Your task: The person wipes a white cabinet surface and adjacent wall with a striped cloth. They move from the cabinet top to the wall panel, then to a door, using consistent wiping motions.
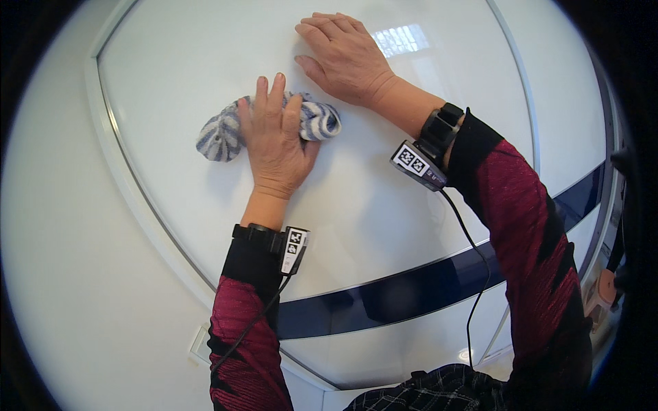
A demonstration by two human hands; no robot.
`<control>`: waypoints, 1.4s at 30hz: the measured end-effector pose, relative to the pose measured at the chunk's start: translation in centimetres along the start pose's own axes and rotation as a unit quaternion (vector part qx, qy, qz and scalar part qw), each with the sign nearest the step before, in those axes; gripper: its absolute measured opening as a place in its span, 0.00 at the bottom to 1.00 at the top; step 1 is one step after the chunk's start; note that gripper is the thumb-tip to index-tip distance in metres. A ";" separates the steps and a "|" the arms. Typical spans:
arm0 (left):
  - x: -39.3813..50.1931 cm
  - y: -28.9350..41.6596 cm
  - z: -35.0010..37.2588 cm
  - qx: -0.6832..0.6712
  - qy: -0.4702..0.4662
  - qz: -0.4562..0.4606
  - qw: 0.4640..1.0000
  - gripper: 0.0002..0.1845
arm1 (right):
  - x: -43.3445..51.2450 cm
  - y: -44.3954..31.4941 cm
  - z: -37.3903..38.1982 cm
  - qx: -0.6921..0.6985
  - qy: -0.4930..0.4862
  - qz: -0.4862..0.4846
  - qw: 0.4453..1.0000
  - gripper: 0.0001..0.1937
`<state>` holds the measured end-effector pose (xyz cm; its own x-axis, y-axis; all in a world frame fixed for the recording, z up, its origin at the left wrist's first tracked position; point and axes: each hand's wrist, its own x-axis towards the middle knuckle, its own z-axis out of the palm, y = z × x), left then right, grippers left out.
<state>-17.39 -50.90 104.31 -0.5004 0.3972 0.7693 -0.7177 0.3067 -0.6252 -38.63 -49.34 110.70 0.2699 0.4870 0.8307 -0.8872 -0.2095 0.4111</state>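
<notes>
My left hand [277,138] lies over a crumpled, blue-grey and white striped cloth [220,134] and presses it against a glossy white panel [370,205]. Its fingers are spread across the fabric, whose bunched ends stick out on both sides. The part of the cloth beneath the palm is hidden. Up and to the right, my right hand [347,59] rests with its palm towards the same panel. Its thumb stands apart from the fingers, and nothing shows in its grasp.
A dark blue band [390,298] crosses the panel's lower part. Metal frame strips [149,198] border it, beside a white wall [67,231] bearing a small plate [200,343]. Cables [475,293] trail from both wrist devices. A pink stool [601,293] stands at far right.
</notes>
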 end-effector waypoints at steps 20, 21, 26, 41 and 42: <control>-0.8 4.5 0.4 -0.013 -0.215 -0.067 0.974 0.33 | 4.6 -5.7 2.0 0.153 -0.265 -0.148 0.940 0.12; -1.4 4.1 1.0 -0.014 -0.204 -0.054 0.977 0.33 | 4.3 -5.5 2.5 0.144 -0.269 -0.157 0.939 0.11; -2.1 3.2 0.9 -0.010 -0.224 -0.018 0.974 0.37 | 3.0 -3.6 1.6 0.164 -0.211 -0.213 0.940 0.12; 1.4 4.7 -0.2 0.008 -0.219 0.019 0.975 0.42 | 12.2 15.4 -0.2 -0.008 0.050 -0.058 0.997 0.10; 1.5 4.7 -0.3 0.013 -0.213 0.021 0.977 0.41 | 12.3 15.6 -0.1 -0.032 0.064 -0.043 0.997 0.11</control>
<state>-21.37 -48.62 102.45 -0.6818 0.0105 0.7315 -0.7015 0.2745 -0.6577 -49.23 -46.52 127.32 0.2999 0.6056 0.7371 -0.8861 -0.1093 0.4503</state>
